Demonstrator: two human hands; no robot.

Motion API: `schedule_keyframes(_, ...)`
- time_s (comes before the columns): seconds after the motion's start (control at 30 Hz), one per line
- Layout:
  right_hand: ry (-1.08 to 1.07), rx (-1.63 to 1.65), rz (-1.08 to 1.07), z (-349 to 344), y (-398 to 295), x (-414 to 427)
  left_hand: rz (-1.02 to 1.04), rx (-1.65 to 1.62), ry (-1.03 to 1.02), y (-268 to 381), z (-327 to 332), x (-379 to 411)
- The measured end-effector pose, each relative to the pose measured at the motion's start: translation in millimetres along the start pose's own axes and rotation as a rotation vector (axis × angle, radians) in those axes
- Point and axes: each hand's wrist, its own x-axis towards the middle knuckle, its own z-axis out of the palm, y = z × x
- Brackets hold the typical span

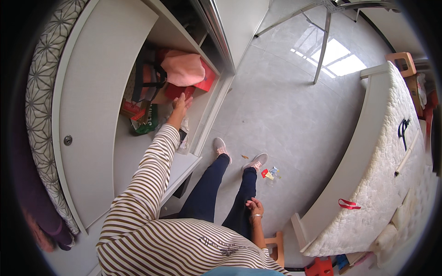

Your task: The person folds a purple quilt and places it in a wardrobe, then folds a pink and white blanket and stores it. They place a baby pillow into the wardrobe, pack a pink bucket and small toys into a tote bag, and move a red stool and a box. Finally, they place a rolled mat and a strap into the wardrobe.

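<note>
My left hand reaches into a white cabinet, its fingers spread and nothing seen in them. Just beyond the fingertips is a red box, with a pink cloth bundle above it. Left of the hand lie a green printed bag and a dark bag with black straps. Below the wrist, a clear plastic bag sits near the cabinet's edge. My right hand hangs against my right knee, fingers loosely bent and slightly apart, with no object visible in it.
The cabinet's sliding door covers its left part. Small wrappers litter the tiled floor by my right shoe. To the right stands a bed with a quilted white mattress. A metal-legged stand is ahead, an orange plastic stool behind my right arm.
</note>
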Motion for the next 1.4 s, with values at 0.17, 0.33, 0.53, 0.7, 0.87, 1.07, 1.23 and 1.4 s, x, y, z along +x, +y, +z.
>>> schedule_keyframes(0.17, 0.058, 0.034, 0.106, -12, 12, -12, -0.018, -0.181, -0.072, 44, 17, 51)
schedule_keyframes(0.33, 0.017, -0.048, 0.085, 1, 14, -9, -0.143, -0.106, 0.076, 78, 40, 42)
schedule_keyframes(0.53, -0.01, -0.114, 0.139, 36, -7, -6, -0.151, -0.092, 0.144, 100, 66, 39)
schedule_keyframes(0.7, -0.094, -0.103, 0.168, 40, 1, -10, 0.065, -0.355, -0.162, 104, 78, 60)
schedule_keyframes(0.87, -0.118, -0.139, 0.138, 49, -17, -8, 0.232, -0.426, -0.413, 176, 130, -51)
schedule_keyframes(1.07, -0.257, -0.204, 0.128, 49, -52, 9, 0.439, -0.387, -0.64, 148, 93, -200)
schedule_keyframes(1.23, -0.26, -0.275, -0.353, 77, -137, 41, 0.418, -0.289, -0.865, 126, 42, -353)
schedule_keyframes(1.4, -0.424, -0.768, -1.194, 125, -285, -47, 0.477, -0.145, -0.964, 110, 27, -437)
